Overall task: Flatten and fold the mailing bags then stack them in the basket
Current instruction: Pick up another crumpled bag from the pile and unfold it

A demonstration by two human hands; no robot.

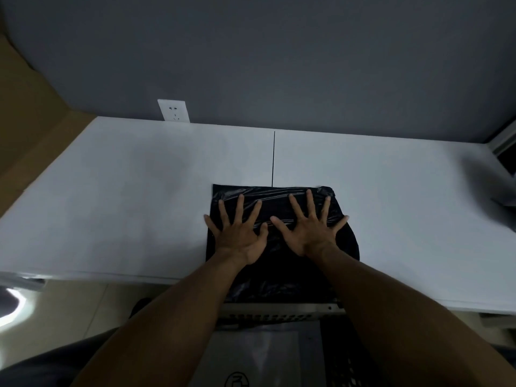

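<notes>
Both palms press flat, fingers spread and grasping nothing, left hand and right hand side by side on the black mailing bag on the white table; below its near edge sits what may be the basket.

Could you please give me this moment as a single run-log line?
step: flattening | left hand: flat on black mailing bag | right hand: flat on it | bag: on white table | basket: below near edge

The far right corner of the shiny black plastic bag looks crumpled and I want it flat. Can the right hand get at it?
Probably yes. The right hand lies spread on the black plastic mailing bag, its fingertips just short of the crumpled corner, with nothing between them.
</notes>
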